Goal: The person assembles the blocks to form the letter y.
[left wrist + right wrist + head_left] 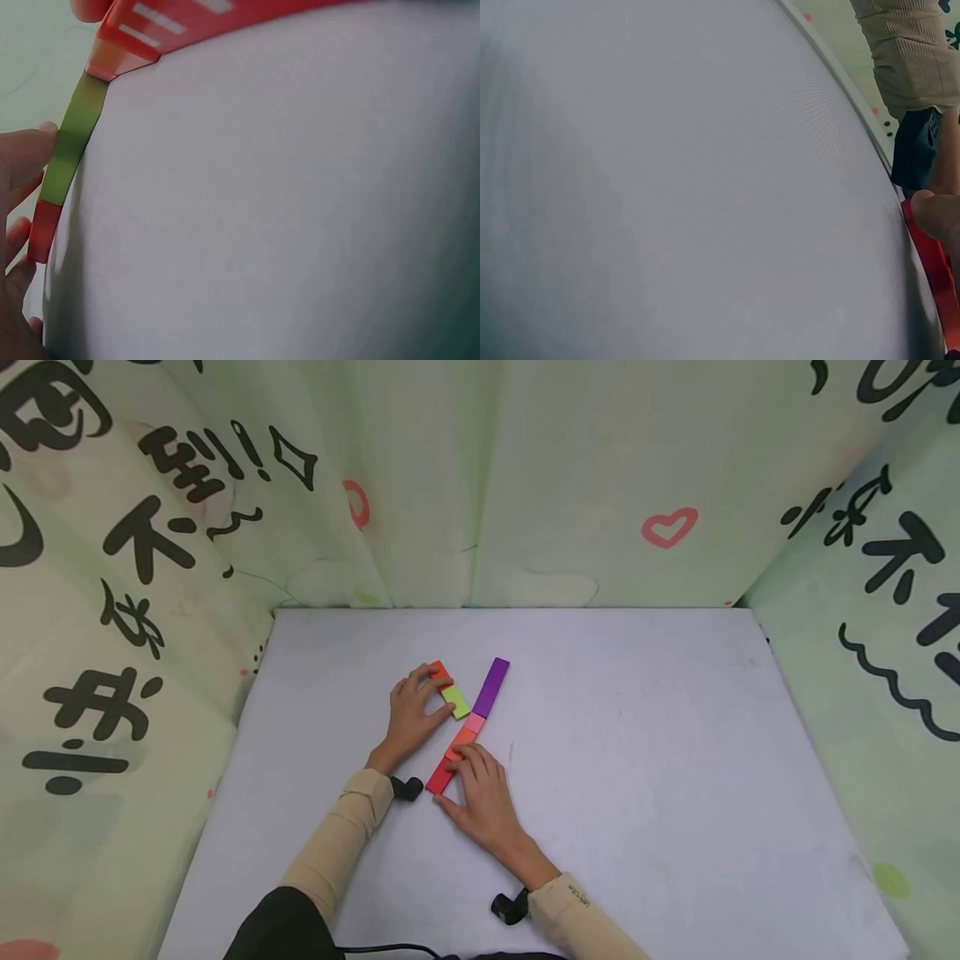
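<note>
A slanting row of flat coloured blocks lies on the table, with a purple block [491, 688] at the far end. Below it come a small pink block [475, 723], an orange block [462, 738] and a red block [438, 778]. My left hand [411, 710] pinches a lime-green block [456, 702] joined end to end with an orange-red block [440, 672]; the green end meets the row near the pink block. My right hand [483, 797] holds the red block, thumb at its near end, fingers along its right side. In the right wrist view, the thumb [936, 214] touches the red block.
The white table [637, 760] extends to both sides of the blocks. Printed curtains [570, 485] stand along its back and sides. Wrist cameras [512, 907] hang at both sleeves, and a black cable [390, 948] runs along the near edge.
</note>
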Tool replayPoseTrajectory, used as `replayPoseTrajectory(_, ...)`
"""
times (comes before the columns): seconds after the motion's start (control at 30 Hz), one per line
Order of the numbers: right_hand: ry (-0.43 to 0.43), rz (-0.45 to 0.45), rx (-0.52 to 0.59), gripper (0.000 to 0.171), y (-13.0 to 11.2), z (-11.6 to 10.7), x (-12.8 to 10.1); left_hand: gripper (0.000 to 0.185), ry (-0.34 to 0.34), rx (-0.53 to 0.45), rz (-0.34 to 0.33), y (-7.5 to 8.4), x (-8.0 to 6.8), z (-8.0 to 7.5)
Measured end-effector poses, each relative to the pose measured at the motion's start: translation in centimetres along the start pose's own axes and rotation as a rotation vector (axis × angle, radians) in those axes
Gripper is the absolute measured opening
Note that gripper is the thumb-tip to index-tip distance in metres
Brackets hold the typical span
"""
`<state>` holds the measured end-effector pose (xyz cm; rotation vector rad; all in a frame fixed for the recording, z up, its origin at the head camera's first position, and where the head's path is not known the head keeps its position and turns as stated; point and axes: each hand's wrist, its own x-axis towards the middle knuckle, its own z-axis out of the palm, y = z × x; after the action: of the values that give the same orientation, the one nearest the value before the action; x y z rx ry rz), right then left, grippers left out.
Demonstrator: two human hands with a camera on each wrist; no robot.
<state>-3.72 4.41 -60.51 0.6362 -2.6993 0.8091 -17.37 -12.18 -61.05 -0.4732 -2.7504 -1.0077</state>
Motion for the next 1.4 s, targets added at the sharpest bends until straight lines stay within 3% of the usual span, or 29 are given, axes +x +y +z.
replayPoseTrajectory(0.33,-0.058,0.035,-0.029,0.049,-0.1,-0.2,0.0,0.042,-0.017,0.010,-0.017,-0.2,0.0,0.1)
replayPoseTrajectory(1.1,-0.072,0.027,-0.035,0.050,0.0,-0.4,0.1,0.043,-0.040,0.017,-0.021,-0.1,0.2,0.1)
replayPoseTrajectory(1.27,-0.017,0.005,0.011,0.051,0.4,-0.3,0.0,0.043,-0.001,-0.087,-0.025,-0.1,-0.1,-0.1)
replayPoseTrajectory(1.4,0.037,0.012,0.097,0.045,0.8,-0.3,0.1,0.039,0.010,-0.149,-0.072,0.1,-1.6,-0.7)
